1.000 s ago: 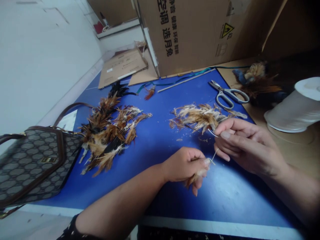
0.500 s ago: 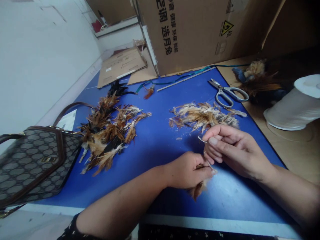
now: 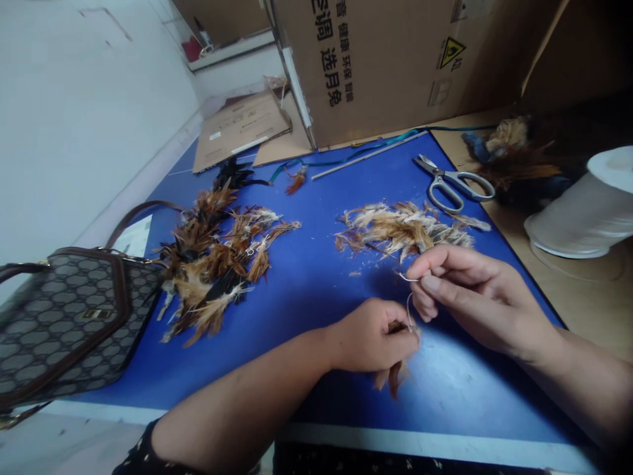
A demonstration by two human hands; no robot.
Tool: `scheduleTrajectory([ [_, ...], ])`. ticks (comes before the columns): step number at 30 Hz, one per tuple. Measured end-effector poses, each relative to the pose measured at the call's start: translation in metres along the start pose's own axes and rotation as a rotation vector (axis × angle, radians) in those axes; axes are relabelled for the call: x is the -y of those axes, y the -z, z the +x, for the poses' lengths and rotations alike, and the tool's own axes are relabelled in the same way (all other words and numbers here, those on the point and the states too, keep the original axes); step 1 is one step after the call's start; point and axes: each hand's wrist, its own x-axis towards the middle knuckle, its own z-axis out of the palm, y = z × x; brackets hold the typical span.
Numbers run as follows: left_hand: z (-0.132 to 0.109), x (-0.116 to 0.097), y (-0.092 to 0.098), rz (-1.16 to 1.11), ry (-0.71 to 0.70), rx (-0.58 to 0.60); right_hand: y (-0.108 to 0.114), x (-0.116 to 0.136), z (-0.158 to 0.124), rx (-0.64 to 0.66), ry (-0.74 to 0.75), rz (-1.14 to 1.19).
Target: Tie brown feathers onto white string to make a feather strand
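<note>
My left hand point(image 3: 378, 336) is closed around a small bunch of brown feathers point(image 3: 393, 378), whose tips hang out below the fingers. Thumb and forefinger of my right hand point(image 3: 465, 297) pinch a thin white cord point(image 3: 409, 300), which runs down to the feathers in my left hand. A short end of the cord sticks out left of the pinch. Just behind my right hand lies a pile of loose tan and white feathers point(image 3: 395, 227). To the left on the blue mat point(image 3: 306, 284) spreads a bigger heap of brown and black feather bunches point(image 3: 212, 264).
Scissors point(image 3: 448, 185) lie partly open near the mat's right edge. A big cord spool point(image 3: 576, 214) stands on the right, with dark feathers point(image 3: 524, 155) behind it. A patterned handbag point(image 3: 64, 316) sits at left. A large cardboard box point(image 3: 395, 72) closes off the back.
My right hand has shifted slightly right and up with the cord. The cord between the hands now curves more, and my left hand has turned slightly, still holding the feathers.
</note>
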Motion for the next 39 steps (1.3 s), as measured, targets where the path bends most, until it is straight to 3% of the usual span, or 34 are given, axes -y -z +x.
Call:
scheduleTrajectory([
  [8,-0.001,0.000,-0.001,-0.010,-0.002,-0.011,0.013,-0.001,0.003,-0.069,0.064,-0.225],
  [11,-0.001,0.000,-0.001,-0.002,-0.003,-0.020,0.016,0.004,0.007,-0.193,0.150,-0.475],
  [13,-0.002,-0.001,-0.001,0.004,-0.002,-0.025,0.019,0.012,0.009,-0.200,0.280,-0.684],
  [16,-0.002,-0.003,0.000,0.012,0.001,-0.019,0.021,0.026,0.009,0.067,0.382,-0.833],
  [19,-0.003,-0.006,0.002,0.048,-0.012,0.016,0.018,0.037,0.006,0.396,0.315,-0.858],
  [23,-0.003,-0.007,0.005,0.064,-0.038,0.069,0.012,0.035,0.007,0.601,0.201,-0.806],
  [27,-0.004,-0.005,0.004,0.056,-0.040,0.063,0.015,0.025,0.011,0.574,0.153,-0.722],
  [32,-0.004,-0.002,0.001,0.044,-0.057,0.054,0.017,0.017,0.013,0.432,0.233,-0.736],
  [39,-0.004,-0.003,-0.001,0.028,-0.080,-0.003,0.016,0.006,0.010,0.384,0.145,-0.985],
])
